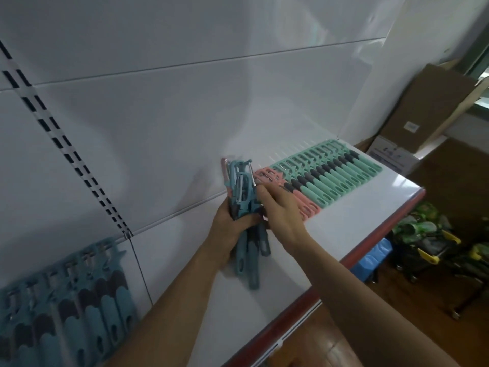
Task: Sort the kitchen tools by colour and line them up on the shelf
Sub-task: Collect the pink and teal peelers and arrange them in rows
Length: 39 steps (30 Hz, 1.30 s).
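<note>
Blue peelers (pixel 242 197) in left hand (pixel 229 230); box label (pixel 411 126) illegible

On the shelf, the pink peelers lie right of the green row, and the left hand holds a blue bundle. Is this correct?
Not quite. The head view shows the pink peelers left of the green row, beside it. The rest holds: the left hand grips a mostly blue bundle.

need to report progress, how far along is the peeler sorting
Done: a long green row and a short pink row lie side by side on the shelf, with a blue row further left. In hand: the left hand grips a mostly blue bundle, the right hand beside it. Left: placing that bundle.
</note>
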{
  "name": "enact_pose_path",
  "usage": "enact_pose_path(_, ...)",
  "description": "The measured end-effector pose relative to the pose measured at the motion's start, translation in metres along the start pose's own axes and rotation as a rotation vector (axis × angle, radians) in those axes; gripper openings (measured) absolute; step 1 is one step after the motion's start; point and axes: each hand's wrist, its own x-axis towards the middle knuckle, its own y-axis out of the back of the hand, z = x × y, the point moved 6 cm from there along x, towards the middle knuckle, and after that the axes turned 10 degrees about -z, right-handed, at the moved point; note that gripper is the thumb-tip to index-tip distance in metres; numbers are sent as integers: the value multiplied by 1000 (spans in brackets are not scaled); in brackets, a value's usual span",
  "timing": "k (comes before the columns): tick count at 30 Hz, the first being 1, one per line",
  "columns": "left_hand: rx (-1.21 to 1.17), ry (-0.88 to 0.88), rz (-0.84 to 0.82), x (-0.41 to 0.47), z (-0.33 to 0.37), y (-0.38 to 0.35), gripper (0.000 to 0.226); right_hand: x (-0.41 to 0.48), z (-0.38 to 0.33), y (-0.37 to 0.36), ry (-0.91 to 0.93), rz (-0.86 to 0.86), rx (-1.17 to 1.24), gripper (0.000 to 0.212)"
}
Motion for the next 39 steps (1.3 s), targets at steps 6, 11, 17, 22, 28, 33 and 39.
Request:
enact_pose_path(6, -110, 71, -276, -12, -2, -15, 48, 19, -25, 34, -5, -28, 125, 32)
enact_pose_path(11, 28, 131, -349, -12, -8, -19, 63, 41, -75, 27, -69, -344, -422, 28)
enact_pose_path(17, -61, 151, -442, -17, -5, -19, 53, 55, -73, 25, -243, -459, -199, 19)
enact_pose_path(22, -56, 178, -420, -16, -5, -16, 59, 56, -73, 28, -104, -141, 273, 22)
enact_pose_path(28, -31, 216, -455, -19, -5, -20, 55, 64, -74, 64, -52, 119, 450, 27)
enact_pose_path(33, -65, 294, -482, -27, -6, -21, 46, 68, -84, 100, 68, 323, 602, 24)
enact_pose_path(39, -218, 179, -328, -43, 2, 13, 53, 67, -49, 110, 1, 375, 333, 17)
